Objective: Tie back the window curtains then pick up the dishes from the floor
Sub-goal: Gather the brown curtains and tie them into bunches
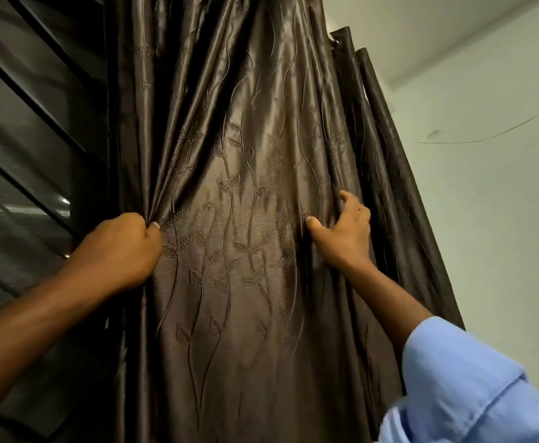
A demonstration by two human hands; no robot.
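Observation:
A dark brown satin curtain with an embossed leaf-and-vine pattern hangs in front of me and fills the middle of the view. My left hand is fisted around a bunch of folds at the curtain's left edge. My right hand grips folds on the curtain's right side, thumb on the front and fingers tucked behind the fabric. The stretch of cloth between my hands is pulled fairly flat. No dishes or floor are in view.
A dark window with slanted black bars and mesh lies to the left of the curtain. A pale wall with a thin dark wire across it stands on the right. My right arm wears a light blue sleeve.

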